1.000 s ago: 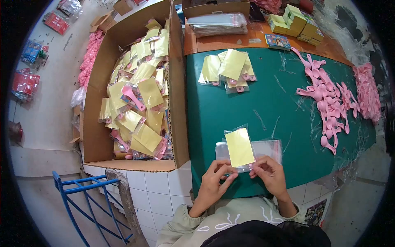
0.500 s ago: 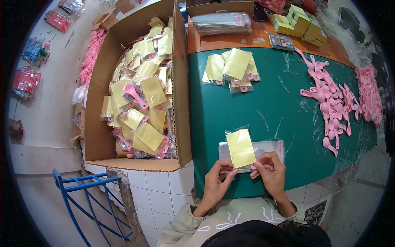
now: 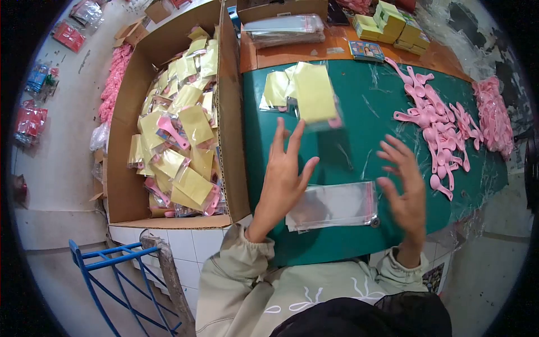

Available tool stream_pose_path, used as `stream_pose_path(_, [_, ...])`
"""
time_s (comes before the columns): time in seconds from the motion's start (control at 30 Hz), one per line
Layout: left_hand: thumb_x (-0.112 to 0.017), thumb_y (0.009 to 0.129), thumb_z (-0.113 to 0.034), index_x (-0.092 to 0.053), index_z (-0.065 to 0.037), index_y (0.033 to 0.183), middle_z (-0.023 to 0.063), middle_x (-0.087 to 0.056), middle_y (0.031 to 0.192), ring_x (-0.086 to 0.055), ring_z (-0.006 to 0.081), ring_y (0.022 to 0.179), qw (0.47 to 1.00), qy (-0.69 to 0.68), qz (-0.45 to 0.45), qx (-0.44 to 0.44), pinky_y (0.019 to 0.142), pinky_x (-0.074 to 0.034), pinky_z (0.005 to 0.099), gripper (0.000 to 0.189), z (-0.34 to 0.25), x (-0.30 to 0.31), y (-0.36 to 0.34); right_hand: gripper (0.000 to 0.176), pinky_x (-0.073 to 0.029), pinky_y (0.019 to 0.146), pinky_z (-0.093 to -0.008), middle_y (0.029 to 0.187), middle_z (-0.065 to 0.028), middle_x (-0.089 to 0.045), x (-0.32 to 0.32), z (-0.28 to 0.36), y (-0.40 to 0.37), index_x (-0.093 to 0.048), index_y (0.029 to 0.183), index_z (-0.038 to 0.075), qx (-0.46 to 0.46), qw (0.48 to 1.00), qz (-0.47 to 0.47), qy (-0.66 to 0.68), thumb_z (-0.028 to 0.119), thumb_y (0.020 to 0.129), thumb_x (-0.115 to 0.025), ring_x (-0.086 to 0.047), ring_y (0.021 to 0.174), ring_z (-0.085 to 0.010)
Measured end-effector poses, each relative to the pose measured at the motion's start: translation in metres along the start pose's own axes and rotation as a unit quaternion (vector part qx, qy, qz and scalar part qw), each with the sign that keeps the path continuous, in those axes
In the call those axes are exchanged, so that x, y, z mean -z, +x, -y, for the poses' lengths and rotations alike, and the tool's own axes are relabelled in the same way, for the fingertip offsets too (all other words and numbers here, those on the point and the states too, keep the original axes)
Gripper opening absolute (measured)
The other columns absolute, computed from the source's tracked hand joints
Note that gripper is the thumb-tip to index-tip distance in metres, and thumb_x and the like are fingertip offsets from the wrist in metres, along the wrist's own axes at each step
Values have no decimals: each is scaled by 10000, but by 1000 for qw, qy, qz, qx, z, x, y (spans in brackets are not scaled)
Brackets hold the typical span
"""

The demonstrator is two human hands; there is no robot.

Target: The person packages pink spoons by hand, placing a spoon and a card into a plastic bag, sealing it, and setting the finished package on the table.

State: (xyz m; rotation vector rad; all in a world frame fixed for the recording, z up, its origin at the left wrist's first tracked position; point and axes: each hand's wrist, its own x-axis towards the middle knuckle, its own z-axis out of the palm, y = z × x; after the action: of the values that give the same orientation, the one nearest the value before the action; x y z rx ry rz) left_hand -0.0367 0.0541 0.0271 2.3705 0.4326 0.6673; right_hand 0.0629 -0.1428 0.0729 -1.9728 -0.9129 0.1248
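Observation:
My left hand [image 3: 283,171] is over the green table with its fingers spread and nothing in them. Just beyond its fingertips, a bagged yellow card [image 3: 315,92] with a pink spoon showing at its lower edge looks slightly blurred, above or on a small group of similar packs [image 3: 275,90]. My right hand [image 3: 405,188] is raised to the right, fingers apart and holding nothing. Between the hands lies a stack of clear plastic bags [image 3: 337,206] with a pinkish strip at its right end. Loose pink spoons [image 3: 441,132] are heaped beyond my right hand.
A large cardboard box [image 3: 234,168] full of packed yellow cards stands left of the green table [image 3: 359,151]. At the back are more clear bags [image 3: 283,29] and stacked yellow card blocks [image 3: 387,25]. A bundle of pink spoons [image 3: 494,118] lies far right. A blue metal frame [image 3: 120,261] is lower left.
The bagged yellow card has left my hands and moved forward to the group of packs. Both hands have opened; the left reached forward, the right moved right. The whole view shifted slightly.

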Motion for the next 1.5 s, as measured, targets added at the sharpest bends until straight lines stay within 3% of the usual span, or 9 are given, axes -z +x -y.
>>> stream_pose_path(0.17, [-669,780,-154,-534,-33,1102,169,-498,1148,-520,345,1033,985,-106,134,-25,863,-438,404,370,-3,-25,-18,261,-412,858,-383,1059,-158,-552,114,-113,-61,-560,1029,-1,-172,902,-97,-385,-33,773,-526,-539,989,-314])
stream_pose_path(0.43, [-679,758,-200,-572,-91,999,81,-512,934,-527,252,878,969,-30,221,-107,771,-394,376,286,-10,-57,-31,167,-423,789,-365,938,-139,-564,139,-168,-108,-554,1000,-3,-156,901,-72,-398,61,846,-546,-547,865,-305])
stream_pose_path(0.63, [-658,765,-123,-563,-97,927,25,-540,868,-544,213,856,973,-54,192,-114,796,-388,377,190,-3,-60,-33,179,-408,738,-294,859,-86,-564,150,-145,-59,-569,956,-3,-204,963,-129,-116,166,898,-548,-516,777,-215])
stream_pose_path(0.73, [-648,768,-80,-558,-93,904,22,-565,851,-564,210,839,979,-62,146,-130,830,-399,383,163,-3,-59,-32,187,-401,721,-262,816,-22,-541,174,-152,-29,-569,931,-1,-71,972,-193,114,183,907,-548,-499,762,-141])
stream_pose_path(0.77, [-644,769,-66,-556,-90,896,27,-577,857,-575,218,828,979,-65,138,-133,827,-413,379,156,-3,-58,-31,201,-401,712,-260,816,-18,-536,179,-147,-16,-566,924,-5,-32,962,-232,-140,193,919,-533,-486,760,-121])
stream_pose_path(0.83, [-632,772,-38,-549,-80,894,40,-598,864,-597,223,804,978,-120,142,-96,801,-445,366,154,-2,-57,-29,235,-400,693,-257,817,-9,-524,187,-136,10,-560,911,-12,57,752,-263,-602,214,943,-503,-460,757,-80])
stream_pose_path(0.97, [-616,794,-16,-523,-50,957,69,-637,860,-629,187,766,937,-310,161,21,701,-488,306,191,-3,-57,-28,156,-428,685,-246,800,-24,-555,132,-96,-5,-541,901,7,-58,954,-234,-180,162,910,-542,-539,750,-108])
stream_pose_path(1.1, [-646,813,-78,-488,-42,1036,63,-673,819,-631,130,768,888,-402,189,117,642,-469,281,275,-6,-47,-23,104,-453,591,-233,776,-30,-553,56,-55,-19,-556,930,-1,-89,986,-137,-40,92,885,-572,-558,681,-103])
stream_pose_path(1.5, [-708,781,-101,-538,-32,1160,44,-671,811,-607,82,760,802,-503,241,213,699,-462,232,421,6,-42,-19,162,-505,620,-247,822,-73,-573,-2,-35,-11,-514,975,-15,-29,974,-213,67,29,850,-607,-590,708,-129])
